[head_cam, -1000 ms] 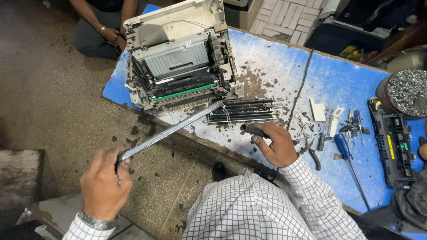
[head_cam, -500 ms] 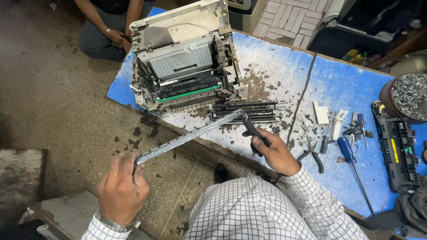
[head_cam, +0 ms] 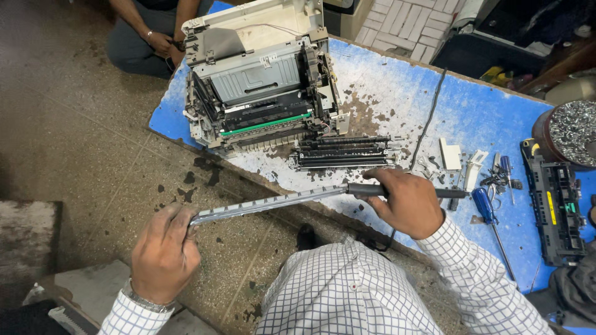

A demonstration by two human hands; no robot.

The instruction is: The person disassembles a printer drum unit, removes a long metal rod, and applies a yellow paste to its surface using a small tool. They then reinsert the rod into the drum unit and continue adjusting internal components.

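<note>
We've got one long roller [head_cam: 273,203], left hand [head_cam: 162,253] pinching its end off the table edge, right hand [head_cam: 406,201] wrapped around the dark end. One open printer [head_cam: 261,80], one blue screwdriver [head_cam: 487,214]. Plenty of open floor on the left.

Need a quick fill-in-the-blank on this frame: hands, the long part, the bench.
The left hand grips one end of the long grey ____ strip.
The right hand holds the strip's other end, where a ____ roller sits.
The opened printer stands on a worn ____ table.
A screwdriver with a blue ____ lies right of the right hand.

Missing words: metal; black; blue; handle
</note>
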